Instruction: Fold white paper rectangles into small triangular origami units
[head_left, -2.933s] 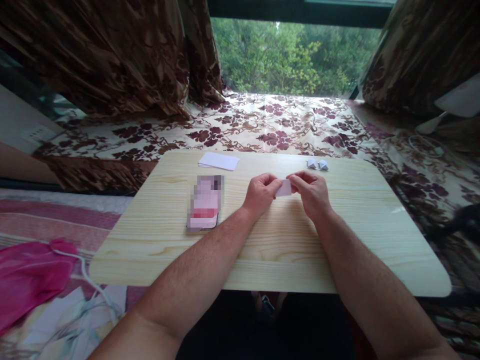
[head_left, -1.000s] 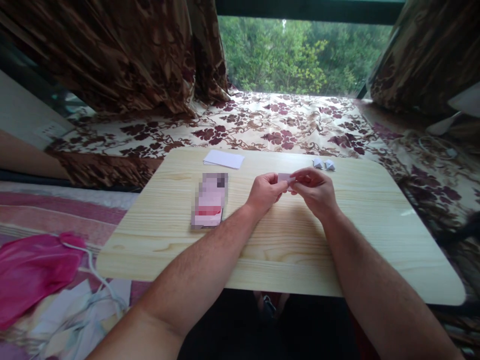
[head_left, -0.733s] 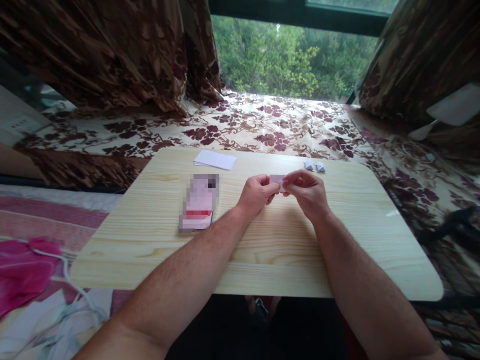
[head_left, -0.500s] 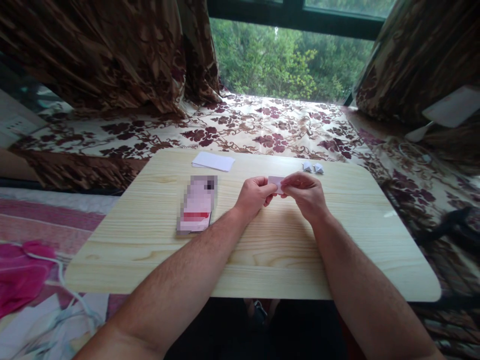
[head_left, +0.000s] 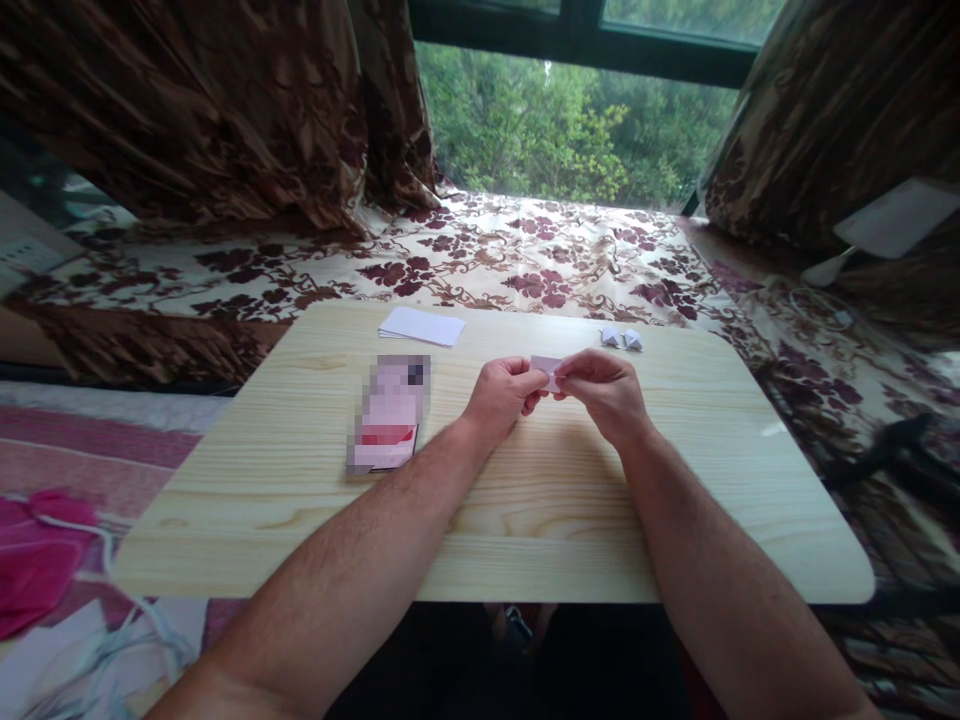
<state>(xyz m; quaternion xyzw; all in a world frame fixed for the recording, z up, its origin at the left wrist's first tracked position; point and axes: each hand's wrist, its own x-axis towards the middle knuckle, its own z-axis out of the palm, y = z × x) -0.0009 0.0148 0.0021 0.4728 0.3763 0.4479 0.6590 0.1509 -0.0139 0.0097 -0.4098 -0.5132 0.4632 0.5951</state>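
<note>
A small piece of white paper [head_left: 545, 367] is pinched between my two hands, just above the wooden table. My left hand [head_left: 506, 388] grips its left side with thumb and fingers closed. On its right side, my right hand [head_left: 600, 388] holds it between thumb and fingertips. The fingers cover much of the paper, so its folds cannot be made out. Two small folded paper shapes [head_left: 621, 339] with raised points sit behind my right hand. A stack of white paper strips [head_left: 421, 326] lies at the table's back left.
The light wooden table [head_left: 570, 540] spans the view. A phone-like object [head_left: 390, 405], blurred by pixels, lies left of my left forearm. Beyond the table is a ledge with flowered cloth [head_left: 525, 250]. Pink cloth [head_left: 45, 560] and white cables [head_left: 142, 630] are at lower left.
The view has shifted slightly. Both hands still hold the paper in nearly the same place, with the right fingers a little lower on it.
</note>
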